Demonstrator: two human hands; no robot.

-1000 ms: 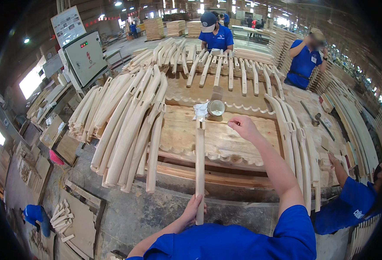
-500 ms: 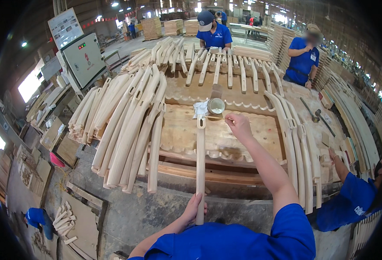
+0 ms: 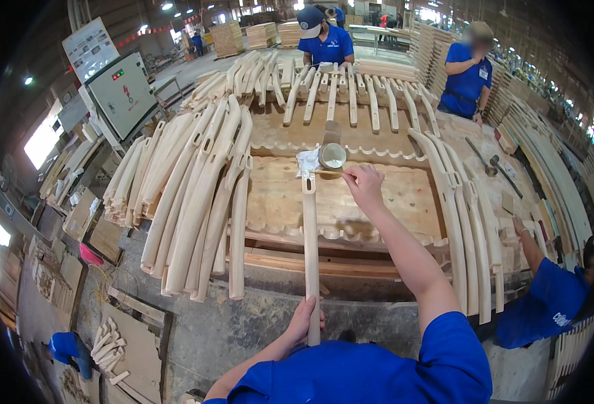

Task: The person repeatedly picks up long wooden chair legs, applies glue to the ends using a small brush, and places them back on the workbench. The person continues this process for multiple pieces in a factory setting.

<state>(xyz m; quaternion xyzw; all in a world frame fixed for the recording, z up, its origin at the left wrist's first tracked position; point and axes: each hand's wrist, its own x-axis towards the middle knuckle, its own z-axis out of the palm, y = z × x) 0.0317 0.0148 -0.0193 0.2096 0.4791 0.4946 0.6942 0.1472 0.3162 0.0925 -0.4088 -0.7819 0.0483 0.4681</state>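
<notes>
While left hand (image 3: 308,322) grips near end of long wooden piece (image 3: 309,249), piece runs away across bench (image 3: 404,195), far end beside small tin (image 3: 332,155) and white rag (image 3: 307,161). Right hand (image 3: 363,185) pinched on thin stick, probably brush (image 3: 329,173), tip at tin. Curved wooden parts (image 3: 189,195) stacked left.

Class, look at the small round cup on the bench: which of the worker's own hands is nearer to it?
Right. The right hand is just beside the cup; the left hand grips the long wooden piece at its near end, far from it.
</notes>
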